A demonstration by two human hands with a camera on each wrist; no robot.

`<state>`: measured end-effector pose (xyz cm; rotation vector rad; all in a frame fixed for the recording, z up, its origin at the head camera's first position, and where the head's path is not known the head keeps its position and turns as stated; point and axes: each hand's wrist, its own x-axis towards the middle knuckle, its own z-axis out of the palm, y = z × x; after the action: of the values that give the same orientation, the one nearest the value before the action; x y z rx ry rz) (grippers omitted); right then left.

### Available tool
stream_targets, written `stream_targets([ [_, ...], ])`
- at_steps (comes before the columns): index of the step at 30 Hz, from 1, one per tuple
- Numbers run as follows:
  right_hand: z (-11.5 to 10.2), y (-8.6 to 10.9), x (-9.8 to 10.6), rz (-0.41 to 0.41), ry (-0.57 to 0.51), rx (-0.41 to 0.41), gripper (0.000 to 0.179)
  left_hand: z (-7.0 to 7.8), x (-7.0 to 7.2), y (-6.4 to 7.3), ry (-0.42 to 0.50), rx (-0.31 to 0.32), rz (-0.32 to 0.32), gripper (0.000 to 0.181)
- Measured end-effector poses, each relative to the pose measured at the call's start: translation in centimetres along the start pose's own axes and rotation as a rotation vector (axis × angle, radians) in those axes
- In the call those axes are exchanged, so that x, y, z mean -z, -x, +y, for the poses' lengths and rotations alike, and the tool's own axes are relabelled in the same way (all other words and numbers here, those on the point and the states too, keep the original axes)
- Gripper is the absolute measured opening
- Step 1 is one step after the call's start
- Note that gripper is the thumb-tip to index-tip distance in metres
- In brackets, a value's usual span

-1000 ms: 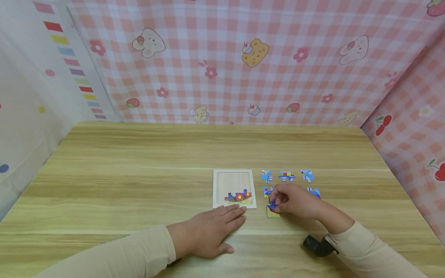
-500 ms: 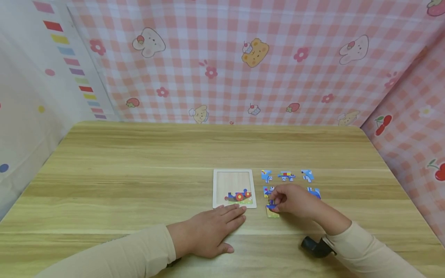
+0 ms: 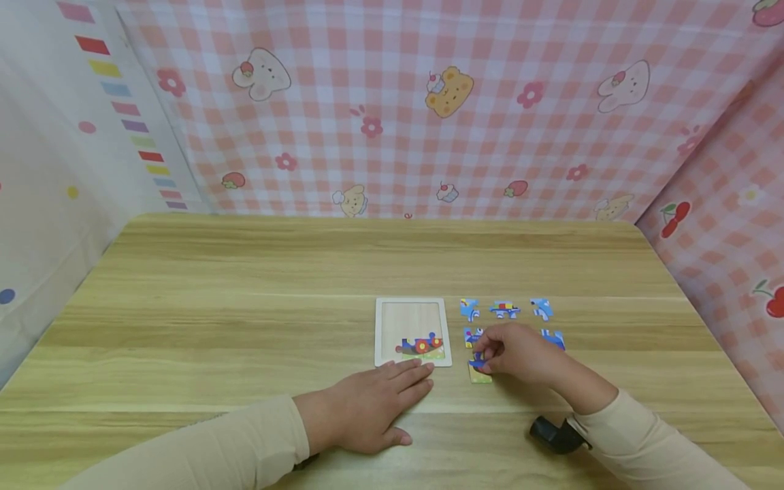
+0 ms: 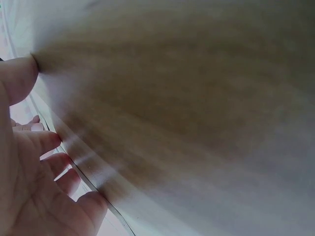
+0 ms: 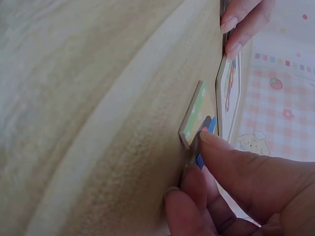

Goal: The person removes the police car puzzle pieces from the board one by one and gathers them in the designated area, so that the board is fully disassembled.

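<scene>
My left hand (image 3: 376, 408) lies flat with straight fingers, its fingertips at the near edge of a square wooden puzzle tray (image 3: 380, 333). Joined jigsaw pieces (image 3: 422, 347) with red wheels fill the tray's lower right part. To the right of it, my right hand (image 3: 514, 354) pinches a blue and yellow-green jigsaw piece (image 3: 480, 374) between thumb and fingers. The right wrist view shows the green edge of this jigsaw piece (image 5: 194, 115) close over the table, the thumb (image 5: 236, 167) pressing its blue part. Part of the piece is hidden behind the fingers.
Several loose blue jigsaw pieces (image 3: 505, 310) lie beyond and around the right hand, some partly covered by it. A black wrist mount (image 3: 554, 435) sticks out from the right sleeve. Checked pink cloth (image 3: 404, 136) hangs behind the wooden table (image 3: 245, 286).
My right forearm and its black mount have shifted slightly left. The pinched jigsaw piece has moved a touch left with the fingers. My left hand stays in place.
</scene>
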<state>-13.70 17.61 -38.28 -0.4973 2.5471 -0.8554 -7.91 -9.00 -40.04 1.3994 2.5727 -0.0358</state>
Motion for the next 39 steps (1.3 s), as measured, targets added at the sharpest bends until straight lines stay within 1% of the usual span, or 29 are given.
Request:
stream_targets([
  [10,-0.2,0.0,0.1,0.003,-0.003,-0.019,0.014,-0.1,-0.1,0.0,-0.011,-0.014,0.019,0.07],
  [14,-0.1,0.0,0.3,0.003,0.002,-0.009,0.015,-0.1,-0.1,-0.1,-0.012,-0.008,0.005,0.07],
  [17,-0.2,0.0,0.5,0.021,0.009,-0.001,0.014,-0.1,0.0,-0.1,-0.016,-0.006,0.0,0.07],
  [22,-0.8,-0.5,0.8,0.069,0.002,0.036,0.012,0.0,0.0,0.0,-0.021,-0.004,0.0,0.07],
  [28,-1.9,-1.6,0.8,0.098,0.008,0.094,0.016,0.0,-0.1,0.1,-0.02,-0.009,0.015,0.07],
  [33,-2.8,-2.6,0.2,0.073,-0.025,0.131,0.02,-0.1,-0.3,0.1,-0.005,-0.023,0.032,0.07],
  [36,-3.3,-3.3,-0.4,0.053,-0.034,0.123,0.021,-0.1,-0.3,0.1,-0.01,-0.022,0.032,0.07],
  [39,-3.8,-3.9,-1.0,0.03,-0.026,0.114,0.022,0.0,-0.1,0.1,-0.033,-0.014,0.027,0.069],
])
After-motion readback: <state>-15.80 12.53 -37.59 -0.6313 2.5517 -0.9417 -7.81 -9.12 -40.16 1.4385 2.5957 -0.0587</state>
